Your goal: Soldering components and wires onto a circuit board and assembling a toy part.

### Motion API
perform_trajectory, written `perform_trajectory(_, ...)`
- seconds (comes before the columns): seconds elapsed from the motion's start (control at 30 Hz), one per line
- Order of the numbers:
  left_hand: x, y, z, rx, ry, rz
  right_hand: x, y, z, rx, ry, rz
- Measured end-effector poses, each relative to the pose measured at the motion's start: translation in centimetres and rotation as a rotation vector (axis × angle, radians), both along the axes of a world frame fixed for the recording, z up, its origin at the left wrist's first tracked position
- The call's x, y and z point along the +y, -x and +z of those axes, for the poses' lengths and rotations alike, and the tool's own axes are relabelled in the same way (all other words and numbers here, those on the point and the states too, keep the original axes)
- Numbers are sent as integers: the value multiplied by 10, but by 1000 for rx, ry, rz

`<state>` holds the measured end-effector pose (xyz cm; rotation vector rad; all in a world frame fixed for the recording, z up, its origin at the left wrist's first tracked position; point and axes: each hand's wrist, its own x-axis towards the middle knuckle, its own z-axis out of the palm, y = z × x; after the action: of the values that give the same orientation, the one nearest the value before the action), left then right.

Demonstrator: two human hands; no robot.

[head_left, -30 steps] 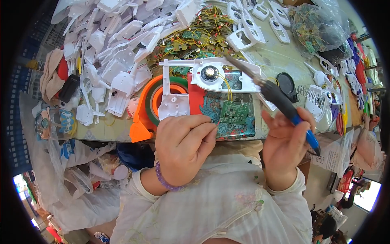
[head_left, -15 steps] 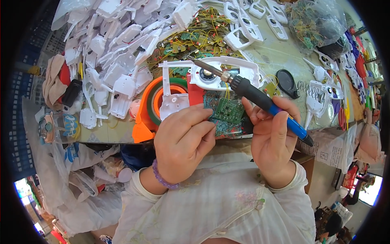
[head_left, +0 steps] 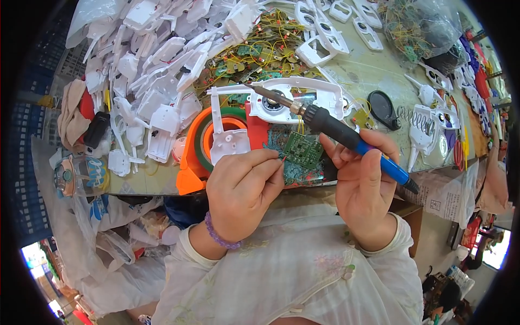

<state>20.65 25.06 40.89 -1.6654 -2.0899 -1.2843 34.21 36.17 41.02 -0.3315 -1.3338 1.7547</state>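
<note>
Pale-green worktable (head_left: 360, 73) | light-grey floor (head_left: 433, 252) | bright patches (head_left: 496, 250) low left and right

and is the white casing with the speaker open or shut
Open: the white casing bares its inside, the speaker showing past the soldering iron.

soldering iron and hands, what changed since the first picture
The soldering iron has swung left across the white housing, and the right hand has shifted left with it. Nothing was visibly taken up or let go: the right hand still holds the iron, and the left hand stays beside the green circuit board.
</note>
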Motion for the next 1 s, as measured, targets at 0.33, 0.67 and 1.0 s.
perform_trajectory(0.33,-3,-1,-5,-51,-15,17,5,-3,-2,-18,-5,-6)
perform_trajectory(0.67,-4,-2,-8,-63,-73,37,27,-32,-4,86,-442,-297)
perform_trajectory(1.0,-5,-4,-9,-142,-63,55,27,-39,12,130,-720,-187)
